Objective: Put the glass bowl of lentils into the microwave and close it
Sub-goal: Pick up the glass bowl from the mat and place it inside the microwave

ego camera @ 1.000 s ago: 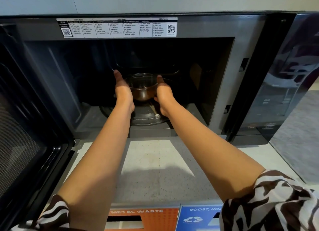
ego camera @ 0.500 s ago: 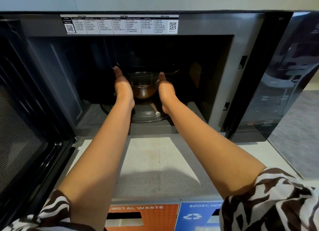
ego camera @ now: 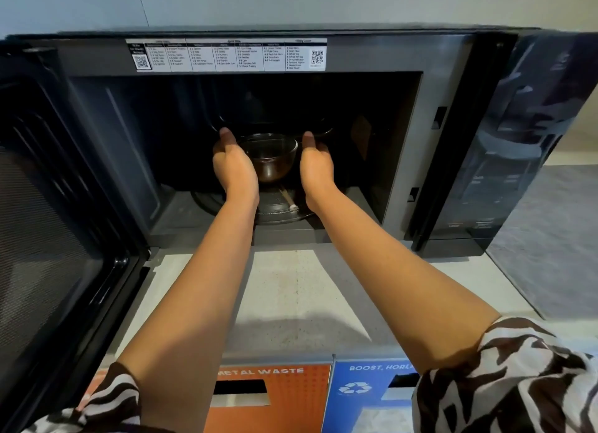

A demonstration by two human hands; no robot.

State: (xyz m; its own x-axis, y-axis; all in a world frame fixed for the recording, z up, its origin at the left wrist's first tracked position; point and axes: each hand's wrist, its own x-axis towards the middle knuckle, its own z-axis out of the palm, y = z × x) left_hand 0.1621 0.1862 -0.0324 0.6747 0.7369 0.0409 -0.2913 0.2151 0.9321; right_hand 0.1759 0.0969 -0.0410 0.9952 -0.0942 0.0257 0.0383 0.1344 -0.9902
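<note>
L hand [ego camera: 233,168] touches glass bowl [ego camera: 270,160]'s left side; R hand [ego camera: 316,167] just beside its right, contact unclear. Bowl inside microwave [ego camera: 449,180], over turntable [ego camera: 278,207]; door [ego camera: 48,238] wide open.

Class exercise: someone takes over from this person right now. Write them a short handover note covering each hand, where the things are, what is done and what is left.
Left hand: against the left side of the glass bowl.
Right hand: beside the bowl's right side; contact unclear.
Bowl: inside the microwave, over the round tray; whether it rests there is unclear.
Door: wide open on the left.
Done: bowl inside.
Left: let go, pull both hands out, close the door.
</note>
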